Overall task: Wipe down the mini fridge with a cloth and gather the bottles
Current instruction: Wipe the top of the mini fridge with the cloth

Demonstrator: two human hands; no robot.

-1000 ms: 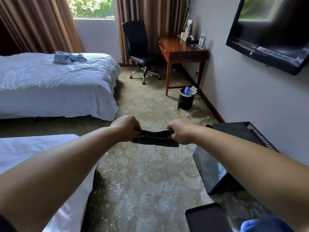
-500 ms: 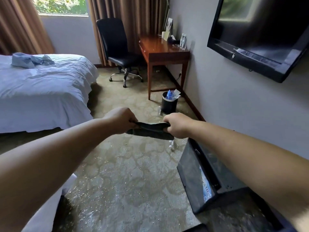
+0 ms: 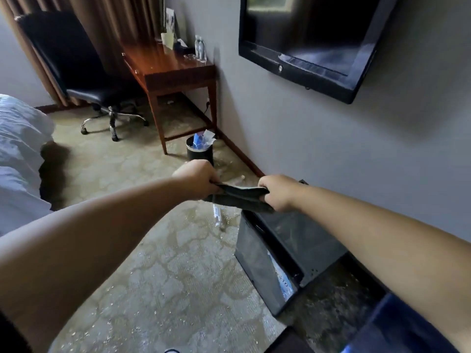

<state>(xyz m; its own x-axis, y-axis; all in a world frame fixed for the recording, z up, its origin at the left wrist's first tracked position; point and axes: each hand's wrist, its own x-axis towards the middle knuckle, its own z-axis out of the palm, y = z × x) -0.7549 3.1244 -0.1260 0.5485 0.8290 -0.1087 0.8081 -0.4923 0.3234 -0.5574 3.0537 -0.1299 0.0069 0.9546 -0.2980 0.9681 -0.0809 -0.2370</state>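
Two bare forearms reach forward from the lower corners and almost meet at the centre. The left hand and the right hand are each curled into a fist, knuckles up, gripping opposite ends of a dark grey folded cloth. The cloth stretches between them as a short band in the air. Just below the right hand, a black box-shaped mini fridge sits on the floor against the grey wall. Its greyish front faces left and shows a blue label low down, and the right forearm crosses above its top. A clear plastic bottle is on the patterned beige carpet just left of the fridge's far corner, too blurred to tell whether it stands or lies. Two more clear bottles stand on a reddish wooden desk by the wall, with a round black waste bin beside its leg. Open carpet runs left from the fridge to a white bed.
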